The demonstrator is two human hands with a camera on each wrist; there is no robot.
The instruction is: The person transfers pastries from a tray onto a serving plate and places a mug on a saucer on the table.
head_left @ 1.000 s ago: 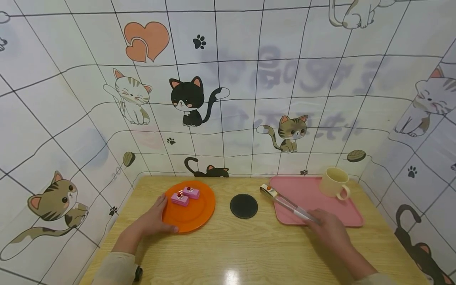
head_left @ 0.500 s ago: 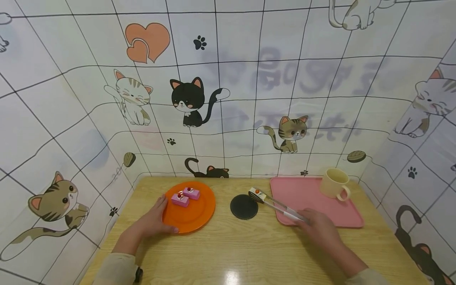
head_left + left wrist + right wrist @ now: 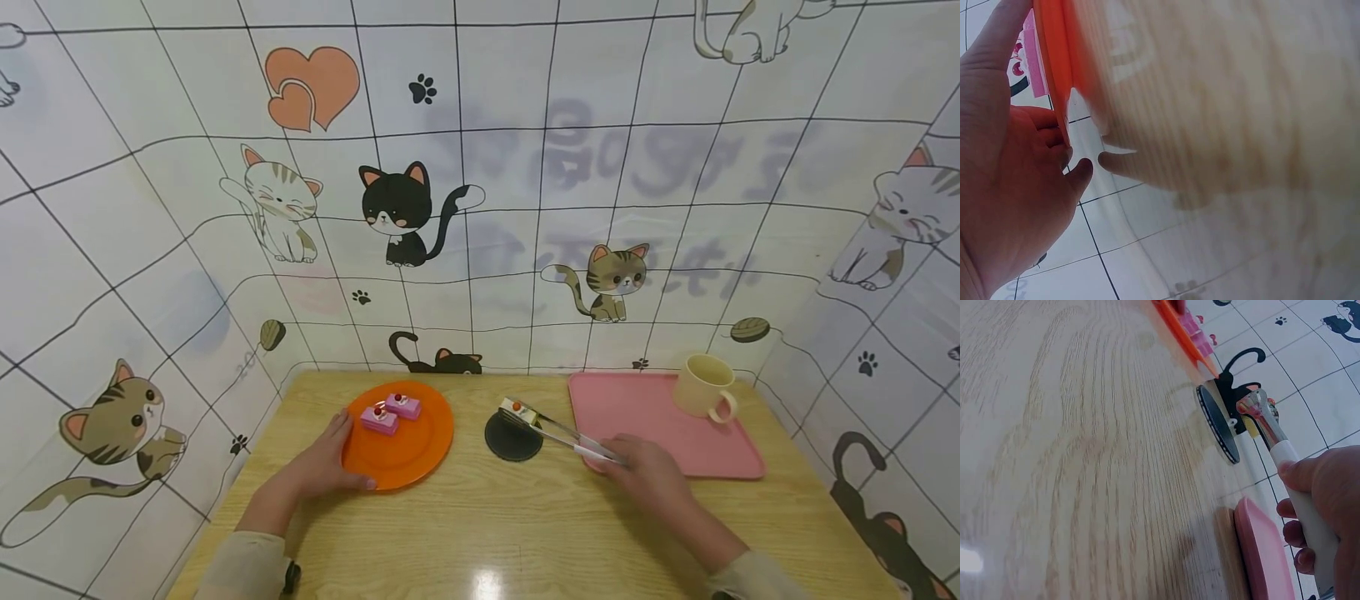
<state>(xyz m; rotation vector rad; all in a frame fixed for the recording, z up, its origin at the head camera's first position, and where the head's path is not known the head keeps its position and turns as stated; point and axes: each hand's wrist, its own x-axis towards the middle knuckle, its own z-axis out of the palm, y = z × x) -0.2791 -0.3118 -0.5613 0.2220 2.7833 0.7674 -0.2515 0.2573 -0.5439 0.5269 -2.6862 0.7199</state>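
My left hand (image 3: 318, 462) holds the left rim of an orange plate (image 3: 412, 467), thumb at the front edge and fingers along the side. Two pink toy cake slices, a nearer one (image 3: 378, 423) and a farther one (image 3: 405, 408), sit on that plate. My right hand (image 3: 652, 475) grips a pair of tongs (image 3: 1297, 494) by the white handle. Between the tong tips is a small cream-coloured toy cake (image 3: 517, 409) with an orange topping. In the head view this cake overlaps the back of a round black coaster (image 3: 513, 448); the right wrist view shows it above the coaster.
A pink tray (image 3: 622, 408) lies at the right of the wooden table (image 3: 450, 533), partly behind my right hand. On its back right corner stands a cream mug (image 3: 702, 390), handle toward me. A cat-patterned tiled wall covering (image 3: 495, 308) closes off the back and sides.
My right hand has moved left with the tongs, carrying the cream-coloured cake from the tray's left edge to over the black coaster. My left hand and the plate have stayed put.
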